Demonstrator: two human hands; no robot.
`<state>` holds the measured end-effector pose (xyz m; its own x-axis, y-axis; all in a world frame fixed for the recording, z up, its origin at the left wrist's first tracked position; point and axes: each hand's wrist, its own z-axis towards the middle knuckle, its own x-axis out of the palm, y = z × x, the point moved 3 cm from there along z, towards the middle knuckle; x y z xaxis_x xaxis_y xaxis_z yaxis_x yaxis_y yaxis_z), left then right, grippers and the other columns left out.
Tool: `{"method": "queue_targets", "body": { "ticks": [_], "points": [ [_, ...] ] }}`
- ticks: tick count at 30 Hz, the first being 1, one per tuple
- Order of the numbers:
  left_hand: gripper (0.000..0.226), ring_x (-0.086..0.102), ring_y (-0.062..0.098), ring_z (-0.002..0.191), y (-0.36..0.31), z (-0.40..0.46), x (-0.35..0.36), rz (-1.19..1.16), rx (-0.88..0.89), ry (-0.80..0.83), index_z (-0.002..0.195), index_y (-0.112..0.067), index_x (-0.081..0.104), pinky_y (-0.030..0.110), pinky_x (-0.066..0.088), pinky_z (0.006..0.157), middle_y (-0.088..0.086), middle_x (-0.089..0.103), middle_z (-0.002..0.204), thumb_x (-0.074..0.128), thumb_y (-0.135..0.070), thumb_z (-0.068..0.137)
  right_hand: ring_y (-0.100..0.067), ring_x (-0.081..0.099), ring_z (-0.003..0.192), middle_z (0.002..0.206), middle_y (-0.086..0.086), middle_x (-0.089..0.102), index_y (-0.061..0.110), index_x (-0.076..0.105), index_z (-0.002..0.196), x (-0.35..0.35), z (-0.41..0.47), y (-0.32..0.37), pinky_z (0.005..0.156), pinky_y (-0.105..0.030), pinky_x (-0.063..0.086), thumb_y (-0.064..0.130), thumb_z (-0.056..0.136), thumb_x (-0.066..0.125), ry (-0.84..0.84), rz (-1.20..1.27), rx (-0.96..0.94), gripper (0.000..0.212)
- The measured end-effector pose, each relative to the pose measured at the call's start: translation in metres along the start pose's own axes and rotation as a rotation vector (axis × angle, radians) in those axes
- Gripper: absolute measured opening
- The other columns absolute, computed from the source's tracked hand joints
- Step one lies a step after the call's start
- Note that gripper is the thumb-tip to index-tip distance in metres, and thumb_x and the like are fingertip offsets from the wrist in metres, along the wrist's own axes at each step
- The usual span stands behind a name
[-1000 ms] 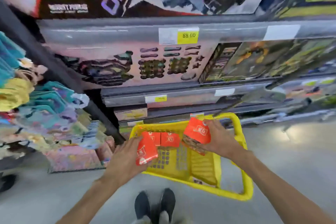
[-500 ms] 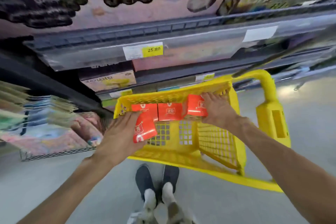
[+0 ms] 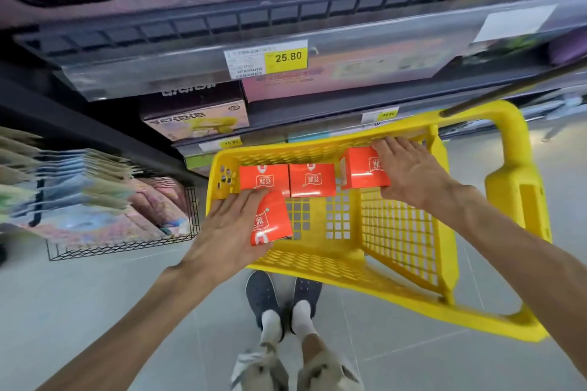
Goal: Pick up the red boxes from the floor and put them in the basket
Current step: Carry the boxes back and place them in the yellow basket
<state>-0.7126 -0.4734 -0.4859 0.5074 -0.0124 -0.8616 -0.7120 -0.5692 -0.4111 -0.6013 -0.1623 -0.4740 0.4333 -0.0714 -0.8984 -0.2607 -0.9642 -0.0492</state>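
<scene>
A yellow plastic basket stands on the floor in front of my feet. Two red boxes lie side by side against its far wall. My right hand holds a third red box at the far right of that row, fingers over its top and thumb under its near edge. My left hand grips a fourth red box, tilted, low inside the basket's near left part.
Store shelves with boxed toys and price tags rise right behind the basket. A black wire rack of packets stands at the left. The basket's tall yellow handle rises on the right. My shoes stand on grey floor tiles.
Both hands have gone down into the basket with their boxes. The right hand's box now sits in line with the two boxes at the far wall; the left one is lower.
</scene>
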Motion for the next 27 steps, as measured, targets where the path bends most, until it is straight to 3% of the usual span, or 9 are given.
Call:
{"method": "queue_targets", "body": {
  "ticks": [12,17,27],
  "points": [
    [0.096,0.049,0.023,0.122,0.009,0.006,0.026,0.031,-0.012,0.021,0.148,-0.024,0.030,0.041,0.037,0.105,-0.001,0.048,0.139,0.080,-0.051,0.070,-0.027,0.049,0.123,0.130,-0.005,0.050,0.015,0.034,0.137,0.053,0.028,0.009,0.106,-0.041,0.041,0.032,0.068,0.086,0.131,0.090,0.029,0.088],
    [0.095,0.051,0.025,0.121,0.016,0.012,0.039,0.098,-0.009,0.033,0.146,-0.022,0.033,0.041,0.038,0.102,0.000,0.050,0.137,0.081,-0.050,0.069,-0.027,0.052,0.116,0.125,-0.006,0.050,0.014,0.037,0.131,0.087,0.043,0.010,0.098,-0.039,0.045,0.025,0.067,0.085,0.139,0.128,0.035,0.081],
    [0.095,0.044,0.024,0.129,0.022,0.025,0.059,0.154,-0.007,0.116,0.148,-0.021,0.029,0.040,0.035,0.107,0.001,0.043,0.142,0.080,-0.048,0.073,-0.032,0.042,0.131,0.138,-0.014,0.046,0.008,0.033,0.140,0.114,0.062,0.015,0.115,-0.040,0.030,0.030,0.068,0.088,0.122,0.138,0.046,0.094]
  ]
}}
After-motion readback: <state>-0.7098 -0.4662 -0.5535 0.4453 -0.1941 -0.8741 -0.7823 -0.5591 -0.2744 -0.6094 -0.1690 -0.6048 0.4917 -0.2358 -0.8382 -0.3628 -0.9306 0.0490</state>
